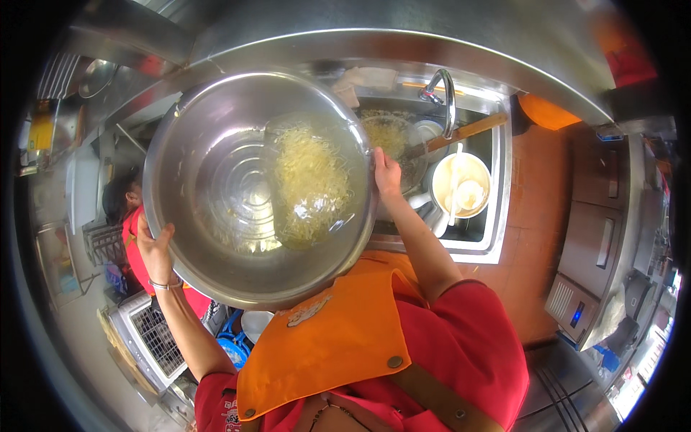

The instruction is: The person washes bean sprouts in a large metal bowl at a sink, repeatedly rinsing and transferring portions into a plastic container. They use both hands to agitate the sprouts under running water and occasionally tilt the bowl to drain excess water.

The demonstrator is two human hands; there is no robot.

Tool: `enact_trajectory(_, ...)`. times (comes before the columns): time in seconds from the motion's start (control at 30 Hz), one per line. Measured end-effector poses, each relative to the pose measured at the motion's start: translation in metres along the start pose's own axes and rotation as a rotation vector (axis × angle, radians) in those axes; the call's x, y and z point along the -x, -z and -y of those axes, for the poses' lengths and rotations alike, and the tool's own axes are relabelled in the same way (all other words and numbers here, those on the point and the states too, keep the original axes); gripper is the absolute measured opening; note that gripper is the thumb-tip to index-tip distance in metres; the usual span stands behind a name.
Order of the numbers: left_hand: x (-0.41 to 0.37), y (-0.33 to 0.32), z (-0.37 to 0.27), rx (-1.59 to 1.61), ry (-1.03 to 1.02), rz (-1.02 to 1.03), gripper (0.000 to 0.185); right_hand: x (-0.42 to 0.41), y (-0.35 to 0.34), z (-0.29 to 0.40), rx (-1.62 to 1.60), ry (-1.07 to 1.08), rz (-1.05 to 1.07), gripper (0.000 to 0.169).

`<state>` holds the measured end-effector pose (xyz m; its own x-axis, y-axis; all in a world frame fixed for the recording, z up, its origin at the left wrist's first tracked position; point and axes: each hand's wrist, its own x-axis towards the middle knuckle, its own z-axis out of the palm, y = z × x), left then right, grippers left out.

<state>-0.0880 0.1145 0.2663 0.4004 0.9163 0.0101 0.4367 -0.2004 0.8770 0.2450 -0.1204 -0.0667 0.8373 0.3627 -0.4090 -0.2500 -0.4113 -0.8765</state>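
Note:
A large round stainless steel basin [210, 162] is held up between my two hands over the left part of the sink. My left hand [155, 248] grips its rim at the lower left, thumb over the edge. On the right side of the rim, my right hand [387, 174] has hold. Pale yellow shreds [310, 183] in cloudy water have pooled on the basin's right side, so it appears tilted that way. Beyond my right hand, more pale shreds [386, 136] lie in a round vessel in the sink, partly hidden by the basin.
The steel sink [494, 237] has a curved faucet [449, 102]. A wooden handle [469, 132] crosses it. A cream-coloured bowl [440, 181] holds a white utensil. Behind my left arm is a person in red [132, 229], close by. A steel shelf [378, 40] runs overhead.

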Motion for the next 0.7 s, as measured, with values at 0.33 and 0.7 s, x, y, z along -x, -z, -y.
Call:
enact_trajectory(0.33,0.001,-0.006,-0.008,0.016,0.01,-0.002,0.036,-0.024,-0.007,-0.017,-0.756,-0.257,0.151,0.049)
enact_trajectory(0.7,0.004,-0.017,-0.029,0.005,-0.017,0.003,0.033,-0.022,-0.007,-0.009,-0.837,-0.375,0.172,0.043)
